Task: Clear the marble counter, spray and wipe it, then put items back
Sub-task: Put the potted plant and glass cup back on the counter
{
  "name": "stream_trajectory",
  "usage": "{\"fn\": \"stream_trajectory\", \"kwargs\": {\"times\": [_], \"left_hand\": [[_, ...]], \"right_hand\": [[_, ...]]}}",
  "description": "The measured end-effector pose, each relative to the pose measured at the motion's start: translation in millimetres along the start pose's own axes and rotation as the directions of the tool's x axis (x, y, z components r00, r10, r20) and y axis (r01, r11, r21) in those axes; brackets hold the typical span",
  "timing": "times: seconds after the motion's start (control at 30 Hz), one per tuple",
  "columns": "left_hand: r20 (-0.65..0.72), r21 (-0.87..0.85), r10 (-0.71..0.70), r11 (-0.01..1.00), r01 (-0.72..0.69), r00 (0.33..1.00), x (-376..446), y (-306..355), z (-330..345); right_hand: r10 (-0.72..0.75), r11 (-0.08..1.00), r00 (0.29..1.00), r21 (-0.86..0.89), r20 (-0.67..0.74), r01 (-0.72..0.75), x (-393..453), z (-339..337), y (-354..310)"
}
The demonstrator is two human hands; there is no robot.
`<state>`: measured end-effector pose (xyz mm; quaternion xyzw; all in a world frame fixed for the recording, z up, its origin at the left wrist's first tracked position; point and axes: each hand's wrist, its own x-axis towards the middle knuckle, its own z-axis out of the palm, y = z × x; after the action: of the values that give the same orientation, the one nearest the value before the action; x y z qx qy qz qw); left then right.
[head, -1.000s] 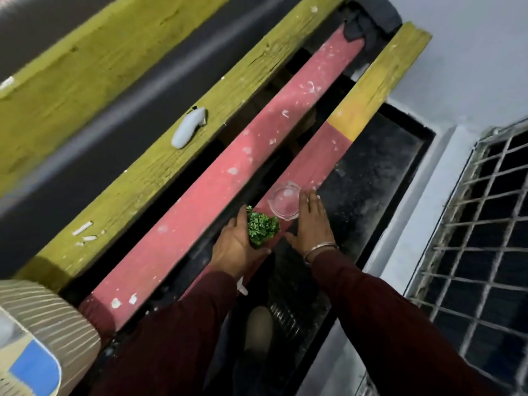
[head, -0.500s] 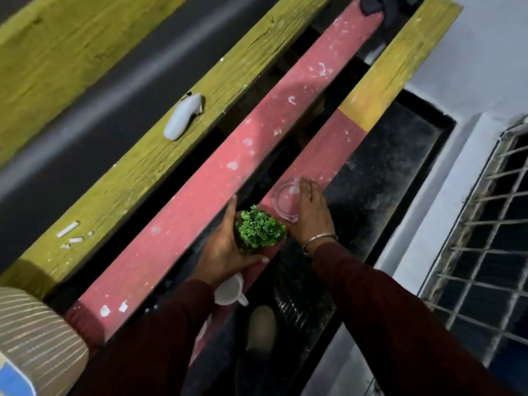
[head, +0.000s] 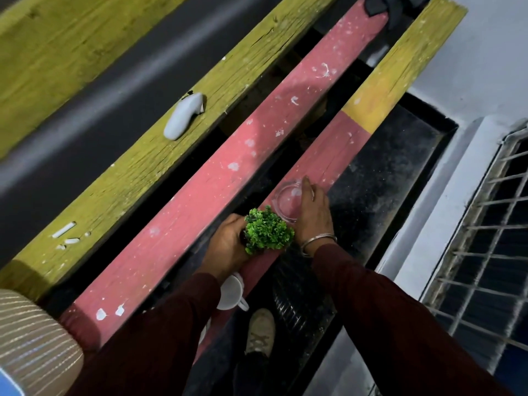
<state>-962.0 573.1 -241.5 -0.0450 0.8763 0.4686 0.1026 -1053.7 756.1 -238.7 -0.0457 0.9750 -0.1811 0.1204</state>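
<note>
1. left hand [head: 228,247] curls around the base of a small green plant [head: 268,231], holding it upright, its leafy top facing the camera.
2. right hand [head: 313,212] rests on a clear glass bowl [head: 287,201] just beyond the plant, fingers wrapped over its rim; the bowl's open mouth faces up.
3. both things sit over a narrow red plank [head: 323,161] that runs diagonally away from the hands, turning yellow farther on.
4. just right of the right hand lies the dark speckled counter [head: 385,178].
5. behind the left wrist, a white cup [head: 230,291] stands on the same plank.
6. left of the hands, across a dark gap, a wider red plank [head: 200,201] runs parallel.
7. farther left, a yellow-green plank [head: 143,172] carries a white lump [head: 183,115].
8. far right, a metal window grille [head: 485,252].
</note>
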Motion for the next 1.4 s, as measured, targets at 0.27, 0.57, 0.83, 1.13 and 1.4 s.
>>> {"fn": "stream_trajectory", "kwargs": {"times": [0.27, 0.57, 0.83, 1.13, 1.4], "left_hand": [[-0.111, -0.125, -0.039, 0.992, 0.025, 0.993, -9.0, 20.0, -35.7], [-0.373, -0.356, -0.274, 0.924, 0.136, 0.887, -82.1, 119.3, -140.9], [-0.525, -0.275, -0.295, 0.947, 0.169, 0.799, -202.7, 169.7, -258.8], [-0.627, -0.327, -0.291, 0.940, 0.094, 0.723, -392.9, 182.6, -357.5], [-0.728, -0.221, -0.230, 0.971, 0.097, 0.646, -524.3, 191.9, -409.2]], "right_hand": [[0.121, 0.976, 0.992, 0.188, -0.023, -0.115, -5.1, -24.4, -21.1], [0.017, 0.976, 0.994, 0.216, -0.104, 0.006, -70.0, -128.5, -125.9], [-0.122, 0.976, 0.963, 0.150, -0.238, 0.161, -177.3, -203.8, -248.8], [-0.271, 0.947, 0.917, 0.092, -0.293, 0.309, -323.6, -255.1, -371.4], [-0.387, 0.901, 0.878, 0.087, -0.281, 0.425, -423.0, -254.5, -456.9]]}}
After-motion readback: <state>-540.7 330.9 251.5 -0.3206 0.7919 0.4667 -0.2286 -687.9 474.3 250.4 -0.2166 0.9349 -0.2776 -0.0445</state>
